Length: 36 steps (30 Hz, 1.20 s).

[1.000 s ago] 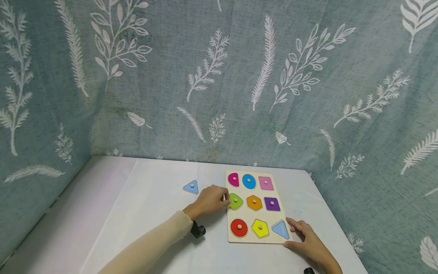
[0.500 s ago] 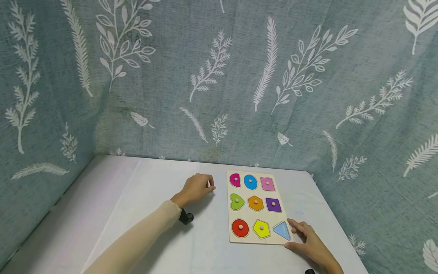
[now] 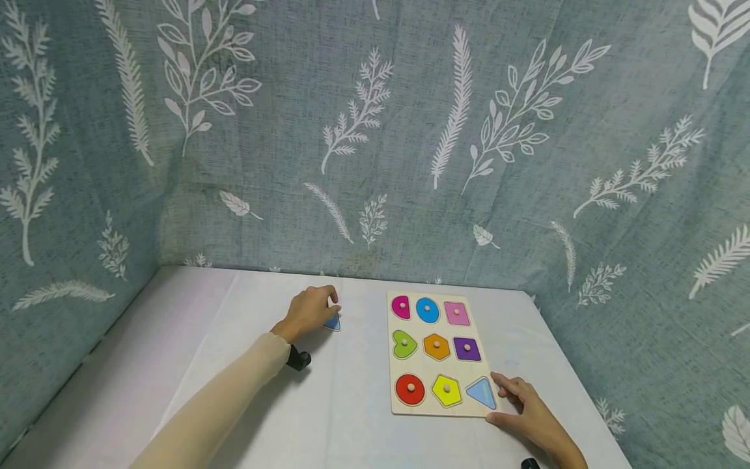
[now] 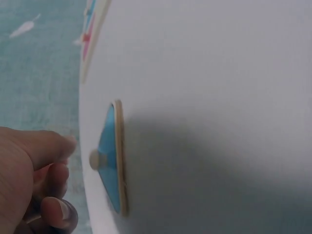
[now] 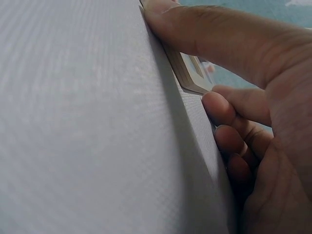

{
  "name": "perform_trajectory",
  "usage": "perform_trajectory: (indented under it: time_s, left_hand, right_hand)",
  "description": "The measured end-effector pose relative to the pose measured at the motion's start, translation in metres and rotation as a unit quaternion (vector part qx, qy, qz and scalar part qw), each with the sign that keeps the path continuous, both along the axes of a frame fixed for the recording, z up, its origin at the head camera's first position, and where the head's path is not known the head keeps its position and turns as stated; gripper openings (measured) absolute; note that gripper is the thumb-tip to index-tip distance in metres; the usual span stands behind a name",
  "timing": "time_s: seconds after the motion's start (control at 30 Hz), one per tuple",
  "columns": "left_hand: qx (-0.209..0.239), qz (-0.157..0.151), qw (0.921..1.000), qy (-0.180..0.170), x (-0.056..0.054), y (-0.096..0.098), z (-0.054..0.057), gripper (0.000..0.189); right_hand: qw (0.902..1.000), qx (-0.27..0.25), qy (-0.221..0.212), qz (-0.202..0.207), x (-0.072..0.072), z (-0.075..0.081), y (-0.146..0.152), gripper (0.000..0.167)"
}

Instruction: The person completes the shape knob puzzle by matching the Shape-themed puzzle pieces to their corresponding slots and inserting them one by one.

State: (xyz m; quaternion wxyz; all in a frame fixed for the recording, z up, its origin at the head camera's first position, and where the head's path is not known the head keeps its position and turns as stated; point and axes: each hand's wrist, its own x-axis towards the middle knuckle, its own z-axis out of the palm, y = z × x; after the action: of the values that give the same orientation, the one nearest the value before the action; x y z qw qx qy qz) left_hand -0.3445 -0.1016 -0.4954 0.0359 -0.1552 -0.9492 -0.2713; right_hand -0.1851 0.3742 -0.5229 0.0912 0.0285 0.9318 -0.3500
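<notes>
A blue triangle puzzle piece (image 3: 333, 323) lies on the white table, partly hidden under my left hand (image 3: 307, 311). In the left wrist view the piece's round wooden knob (image 4: 94, 160) shows, and the fingertips (image 4: 69, 145) are beside it with a gap between. Over on the right, my right hand (image 3: 530, 412) holds the near right corner of the wooden shape puzzle board (image 3: 430, 410). Its thumb (image 5: 195, 29) lies along the near edge and its fingers (image 5: 218, 108) are by the right side. A blue triangular recess (image 3: 482, 393) without a knob shows at that corner.
Several coloured knobbed pieces sit in the board, among them a red circle (image 3: 410, 389), a yellow pentagon (image 3: 446, 391) and a green heart (image 3: 404, 344). A leaf-patterned green curtain (image 3: 375, 163) rises behind the table (image 3: 234, 365) and along both sides.
My left hand has moved left and away from the board's green heart, ending over the loose blue triangle. The right hand stays at the board's corner.
</notes>
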Motion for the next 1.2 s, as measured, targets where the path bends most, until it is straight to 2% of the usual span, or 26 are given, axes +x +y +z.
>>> perform_trajectory:
  time_s: [0.13,0.4,0.53,0.77,0.9,1.2]
  left_hand:
    - [-0.002,0.011,0.9998,-0.015,-0.001,-0.007,-0.003,0.015]
    - [0.002,0.011,0.9996,-0.026,-0.003,-0.016,-0.011,0.021]
    - [0.019,-0.002,0.9992,-0.036,-0.003,-0.020,-0.012,0.021]
    - [0.067,-0.055,0.9948,-0.052,-0.004,-0.027,-0.017,0.017]
    - [0.076,-0.072,0.9923,-0.067,-0.005,-0.029,-0.020,0.018]
    - [0.109,-0.062,0.9869,-0.101,-0.003,-0.033,-0.018,0.015]
  right_hand:
    - [1.0000,0.006,0.000,-0.001,0.000,-0.001,-0.001,0.091]
    - [0.9998,0.016,-0.003,-0.007,0.000,-0.004,-0.003,0.092]
    - [0.9997,0.021,-0.006,-0.007,0.000,-0.003,-0.002,0.093]
    - [0.9998,0.017,-0.002,-0.004,-0.001,-0.001,-0.001,0.091]
    - [0.9998,0.021,-0.001,-0.002,-0.001,-0.002,-0.001,0.092]
    - [0.9998,0.019,0.001,-0.004,0.000,-0.003,-0.001,0.092]
